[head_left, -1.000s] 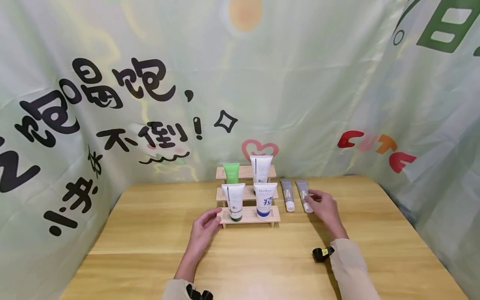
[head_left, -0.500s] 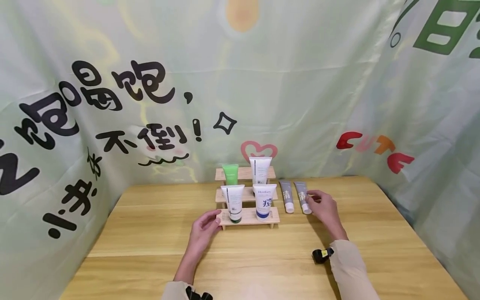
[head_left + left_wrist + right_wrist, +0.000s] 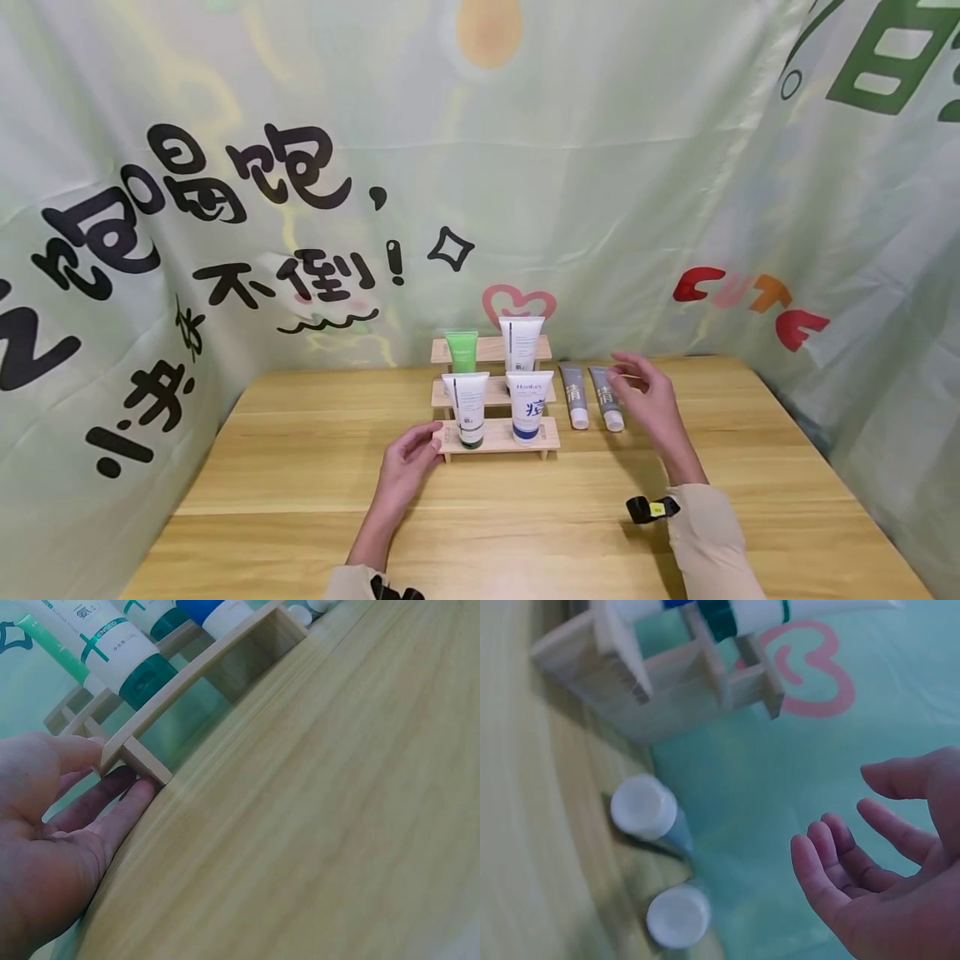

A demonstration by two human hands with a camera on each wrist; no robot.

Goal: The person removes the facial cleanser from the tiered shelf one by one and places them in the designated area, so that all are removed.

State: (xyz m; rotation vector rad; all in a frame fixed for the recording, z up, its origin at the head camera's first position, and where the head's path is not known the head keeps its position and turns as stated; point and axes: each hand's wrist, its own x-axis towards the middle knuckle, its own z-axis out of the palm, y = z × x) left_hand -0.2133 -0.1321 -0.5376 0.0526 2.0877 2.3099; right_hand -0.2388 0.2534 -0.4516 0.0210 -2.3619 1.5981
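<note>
I observe the rack (image 3: 495,436): wooden, three-tiered, upright. Just right of it, I observe two grey tubes (image 3: 574,396), white-capped, lying side by side.

The person wears beige sleeves (image 3: 711,542) and a small black camera (image 3: 640,510) at each wrist, the right one bearing a yellow patch (image 3: 657,509)

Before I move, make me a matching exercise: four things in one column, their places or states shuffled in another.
1. green tube
2. gray tubes
3. left hand
4. right hand

A. in the air, holding nothing
B. at the left end of the rack
C. on the rack, behind a white tube
D. lying on the table

Pairs: 1-C, 2-D, 3-B, 4-A
</note>
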